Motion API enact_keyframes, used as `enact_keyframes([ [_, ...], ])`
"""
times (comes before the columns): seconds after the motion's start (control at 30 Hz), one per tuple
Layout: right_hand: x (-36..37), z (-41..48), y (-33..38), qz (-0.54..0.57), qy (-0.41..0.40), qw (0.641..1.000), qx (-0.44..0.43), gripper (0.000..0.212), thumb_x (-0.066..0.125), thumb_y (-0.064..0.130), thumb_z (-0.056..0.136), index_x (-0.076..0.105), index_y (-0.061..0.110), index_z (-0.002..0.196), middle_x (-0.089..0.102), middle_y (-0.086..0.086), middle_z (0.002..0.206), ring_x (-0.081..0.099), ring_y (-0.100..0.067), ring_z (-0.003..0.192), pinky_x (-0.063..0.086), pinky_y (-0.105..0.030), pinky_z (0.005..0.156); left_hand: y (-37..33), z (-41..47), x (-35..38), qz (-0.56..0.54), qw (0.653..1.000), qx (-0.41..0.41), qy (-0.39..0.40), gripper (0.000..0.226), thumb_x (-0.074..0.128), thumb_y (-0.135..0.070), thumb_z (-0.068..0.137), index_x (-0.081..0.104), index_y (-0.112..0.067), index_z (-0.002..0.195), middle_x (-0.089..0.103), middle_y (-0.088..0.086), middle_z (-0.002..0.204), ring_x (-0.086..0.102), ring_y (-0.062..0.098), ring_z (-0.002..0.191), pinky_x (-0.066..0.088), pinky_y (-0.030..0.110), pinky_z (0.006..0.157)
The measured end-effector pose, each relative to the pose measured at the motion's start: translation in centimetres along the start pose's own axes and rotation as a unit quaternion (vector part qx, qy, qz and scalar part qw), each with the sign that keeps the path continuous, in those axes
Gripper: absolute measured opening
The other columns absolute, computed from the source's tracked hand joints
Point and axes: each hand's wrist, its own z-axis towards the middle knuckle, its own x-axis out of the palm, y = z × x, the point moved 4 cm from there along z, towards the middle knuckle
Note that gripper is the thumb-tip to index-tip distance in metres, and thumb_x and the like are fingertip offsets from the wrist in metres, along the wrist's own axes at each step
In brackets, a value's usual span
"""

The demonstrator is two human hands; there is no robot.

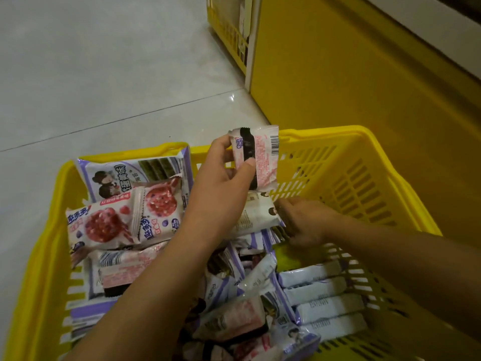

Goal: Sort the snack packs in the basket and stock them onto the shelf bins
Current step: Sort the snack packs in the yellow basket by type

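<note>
One pack [263, 157] in left grip [223, 173], near basket rim [364, 135]

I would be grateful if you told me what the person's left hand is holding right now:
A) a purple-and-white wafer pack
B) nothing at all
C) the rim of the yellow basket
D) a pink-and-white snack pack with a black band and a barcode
D: the left hand pinches the pink-and-white snack pack with a black band and a barcode, held up at the far rim of the yellow plastic basket.
</note>
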Motion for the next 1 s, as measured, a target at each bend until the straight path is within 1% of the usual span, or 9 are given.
enact_keyframes([
  [0.13, -1.3, -1.0, -0.7, -0.024, 0.097, 0.995, 0.012, 0.081, 0.057, 0.063, 0.066, 0.034, 0.028, 0.136, 0.057, -0.004, 0.119, 0.055, -0.026, 0.101, 0.051, -0.036, 0.081, -1.0, -0.5, -0.4, 0.093, 0.993, 0.026, 0.061, 0.04, 0.051, -0.019, 0.098, 0.04, -0.039, 0.131, 0.061, -0.017, 0.106, 0.067, -0.002, 0.076, 0.054, 0.017, 0.063],
  [0.23, -1.5, -1.7, 0.1, 0.035, 0.212, 0.976, 0.03, 0.06, 0.059, 0.05, 0.075, 0.049, 0.026, 0.129, 0.056, -0.003, 0.124, 0.052, -0.024, 0.1, 0.048, -0.035, 0.085, -1.5, -1.5, -0.3, 0.294, 0.935, 0.05, 0.193, 0.061, 0.047, -0.022, 0.097, 0.019, -0.051, 0.143, 0.057, -0.011, 0.118, 0.06, 0.001, 0.066, 0.046, 0.018, 0.056],
  [0.37, -0.9, -2.8, 1.4, 0.062, 0.264, 0.962, 0.04, 0.042, 0.048, 0.034, 0.093, 0.058, 0.014, 0.13, 0.054, -0.009, 0.134, 0.052, -0.027, 0.116, 0.042, -0.034, 0.095, 0.0, -3.5, 0.0, 0.528, 0.768, 0.004, 0.362, 0.068, 0.053, -0.021, 0.093, 0.016, -0.054, 0.14, 0.042, -0.006, 0.139, 0.055, 0.017, 0.11, 0.051, 0.037, 0.087],
  [0.47, 0.0, -3.8, 1.7, 0.022, 0.242, 0.969, 0.036, 0.043, 0.039, 0.03, 0.099, 0.049, 0.01, 0.136, 0.052, -0.015, 0.135, 0.051, -0.029, 0.119, 0.04, -0.032, 0.093, 1.8, -5.7, 0.5, 0.661, 0.622, 0.001, 0.419, 0.042, 0.052, -0.028, 0.095, 0.04, -0.035, 0.135, 0.049, -0.002, 0.126, 0.056, 0.023, 0.106, 0.049, 0.04, 0.087],
  [0.53, 0.5, -4.5, 1.9, 0.082, 0.217, 0.972, 0.021, 0.05, 0.043, 0.026, 0.098, 0.033, 0.015, 0.146, 0.045, -0.014, 0.143, 0.047, -0.03, 0.124, 0.039, -0.033, 0.097, 3.0, -6.7, 0.9, 0.736, 0.507, 0.016, 0.449, 0.036, 0.05, -0.031, 0.097, 0.05, -0.023, 0.132, 0.048, 0.008, 0.135, 0.05, 0.028, 0.118, 0.037, 0.047, 0.099],
  [0.6, 0.5, -5.0, 2.5, 0.137, 0.18, 0.974, -0.002, 0.061, 0.053, 0.027, 0.095, 0.025, 0.019, 0.149, 0.044, -0.01, 0.144, 0.047, -0.028, 0.125, 0.041, -0.032, 0.096, 3.6, -7.1, 1.3, 0.766, 0.45, 0.009, 0.459, 0.042, 0.05, -0.031, 0.097, 0.049, -0.016, 0.136, 0.033, 0.015, 0.15, 0.033, 0.034, 0.135, 0.024, 0.051, 0.109],
  [0.87, -1.4, -4.8, 3.7, -0.042, 0.13, 0.991, -0.009, 0.032, 0.047, 0.037, 0.097, 0.056, 0.01, 0.114, 0.061, -0.012, 0.109, 0.054, -0.025, 0.087, 0.036, -0.029, 0.065, 4.1, -6.5, 1.0, 0.743, 0.474, 0.013, 0.473, 0.023, 0.052, -0.024, 0.096, 0.062, -0.017, 0.116, 0.06, 0.005, 0.121, 0.053, 0.026, 0.114, 0.024, 0.049, 0.109],
  [0.93, -0.3, -4.7, 4.3, -0.107, 0.156, 0.982, -0.016, 0.025, 0.048, 0.02, 0.098, 0.055, 0.011, 0.12, 0.06, -0.011, 0.114, 0.058, -0.026, 0.098, 0.041, -0.029, 0.069, 4.2, -6.3, 1.3, 0.728, 0.518, 0.041, 0.448, 0.025, 0.052, -0.026, 0.095, 0.059, -0.018, 0.119, 0.057, 0.004, 0.123, 0.052, 0.024, 0.113, 0.033, 0.043, 0.102],
  [1.0, 0.8, -4.4, 4.6, -0.114, 0.159, 0.981, -0.013, 0.026, 0.048, 0.013, 0.096, 0.056, 0.011, 0.122, 0.06, -0.011, 0.116, 0.059, -0.027, 0.103, 0.043, -0.031, 0.073, 4.2, -6.0, 1.8, 0.664, 0.614, 0.056, 0.423, 0.036, 0.051, -0.032, 0.096, 0.053, -0.023, 0.13, 0.053, 0.001, 0.129, 0.053, 0.022, 0.115, 0.043, 0.039, 0.094],
])
